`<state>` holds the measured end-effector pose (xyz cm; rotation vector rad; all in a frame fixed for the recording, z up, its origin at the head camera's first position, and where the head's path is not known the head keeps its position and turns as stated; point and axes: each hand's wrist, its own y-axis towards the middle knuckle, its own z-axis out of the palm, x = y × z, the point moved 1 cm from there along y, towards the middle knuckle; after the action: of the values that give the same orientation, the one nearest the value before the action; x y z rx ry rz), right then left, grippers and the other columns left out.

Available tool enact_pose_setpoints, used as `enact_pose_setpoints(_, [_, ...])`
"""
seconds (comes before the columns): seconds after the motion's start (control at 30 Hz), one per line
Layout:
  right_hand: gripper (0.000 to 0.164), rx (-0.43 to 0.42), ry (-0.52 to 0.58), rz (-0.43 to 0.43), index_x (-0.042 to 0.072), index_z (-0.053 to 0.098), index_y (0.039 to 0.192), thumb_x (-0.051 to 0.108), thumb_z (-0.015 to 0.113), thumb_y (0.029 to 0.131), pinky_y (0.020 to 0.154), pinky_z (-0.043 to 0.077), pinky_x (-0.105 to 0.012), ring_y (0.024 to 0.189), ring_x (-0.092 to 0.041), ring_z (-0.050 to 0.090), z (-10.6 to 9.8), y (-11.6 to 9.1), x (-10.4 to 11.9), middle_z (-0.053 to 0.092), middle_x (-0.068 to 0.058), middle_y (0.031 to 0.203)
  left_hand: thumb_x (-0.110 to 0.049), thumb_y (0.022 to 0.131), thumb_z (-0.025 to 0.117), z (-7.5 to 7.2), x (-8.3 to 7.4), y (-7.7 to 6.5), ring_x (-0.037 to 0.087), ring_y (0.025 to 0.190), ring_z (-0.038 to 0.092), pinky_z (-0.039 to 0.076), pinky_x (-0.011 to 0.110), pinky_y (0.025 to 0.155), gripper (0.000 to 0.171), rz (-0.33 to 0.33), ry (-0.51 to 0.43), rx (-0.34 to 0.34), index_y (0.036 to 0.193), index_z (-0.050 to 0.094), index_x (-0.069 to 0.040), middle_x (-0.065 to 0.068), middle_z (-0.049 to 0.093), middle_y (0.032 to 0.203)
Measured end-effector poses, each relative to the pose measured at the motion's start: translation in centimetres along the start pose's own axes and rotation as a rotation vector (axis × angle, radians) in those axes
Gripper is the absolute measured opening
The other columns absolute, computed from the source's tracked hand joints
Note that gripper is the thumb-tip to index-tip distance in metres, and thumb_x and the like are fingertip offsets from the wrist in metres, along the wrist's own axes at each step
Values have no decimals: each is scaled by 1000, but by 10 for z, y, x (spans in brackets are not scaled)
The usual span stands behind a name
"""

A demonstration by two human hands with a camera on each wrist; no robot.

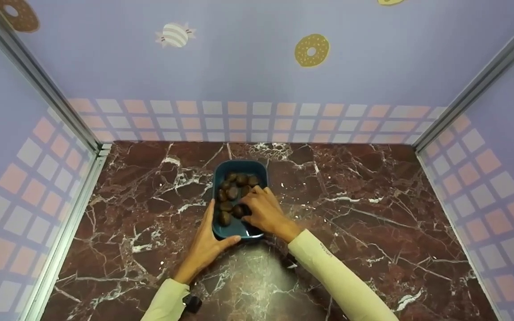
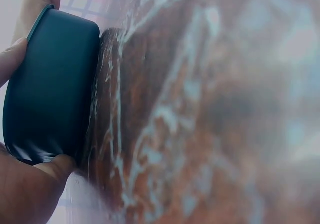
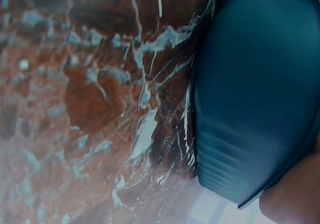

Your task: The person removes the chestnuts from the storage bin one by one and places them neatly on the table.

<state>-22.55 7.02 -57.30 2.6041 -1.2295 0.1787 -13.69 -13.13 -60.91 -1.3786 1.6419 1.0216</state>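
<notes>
A deep teal plastic container [image 1: 234,232] stands on the marble-patterned surface, with several brown, shiny, chestnut-like nuts [image 1: 225,218] inside. My left hand [image 1: 205,238] rests against it, fingers stretched along its left side and thumb at the near rim. In the left wrist view the thumb [image 2: 62,166] presses on the outer wall. Over the container's right side, my right hand [image 1: 266,211] reaches in with bent fingers among the nuts. A dark nut [image 1: 238,211] shows between its thumb and fingers; whether they grip it I cannot tell.
The dark red marble-patterned surface [image 1: 150,214] has white veins and reflects light near the front. Purple panels with pink and white squares [image 1: 237,109] enclose it at the back and both sides. Metal rails [image 1: 78,196] run along the left edge and the corners.
</notes>
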Motion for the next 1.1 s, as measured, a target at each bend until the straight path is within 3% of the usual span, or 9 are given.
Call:
enact_pose_setpoints(0.2, [43, 15, -102, -1, 19, 76, 114, 41, 86, 79, 84, 40, -43, 105, -22, 55, 2, 2, 1, 74, 1, 110, -35, 79, 87, 0, 0, -1, 40, 150, 21, 23, 66, 115, 119, -1, 13, 17, 164, 5, -28, 15, 11, 168])
enact_pose_setpoints(0.63, [50, 59, -209, 22, 22, 75, 119, 54, 80, 81, 84, 40, -42, 102, -24, 55, 5, 5, 4, 72, 0, 107, -33, 77, 89, 0, 1, -2, 38, 149, 25, 23, 63, 116, 119, 17, -11, -6, 164, 11, -21, 12, 16, 168])
enact_pose_setpoints(0.8, [47, 3, -158, 17, 18, 77, 113, 51, 82, 79, 84, 41, -43, 100, -24, 55, 6, 2, 2, 72, -1, 105, -32, 76, 89, 0, 0, -2, 42, 148, 27, 24, 65, 114, 119, 28, 13, -6, 164, 10, -21, 14, 17, 167])
enact_pose_setpoints(1.1, [46, -108, 75, -25, 12, 70, 118, 41, 80, 85, 95, 46, -42, 112, -22, 54, -9, -8, -1, 69, -2, 114, -38, 78, 88, 0, 1, -2, 42, 149, 23, 24, 66, 114, 119, 27, 13, 0, 164, 7, -23, 14, 13, 168])
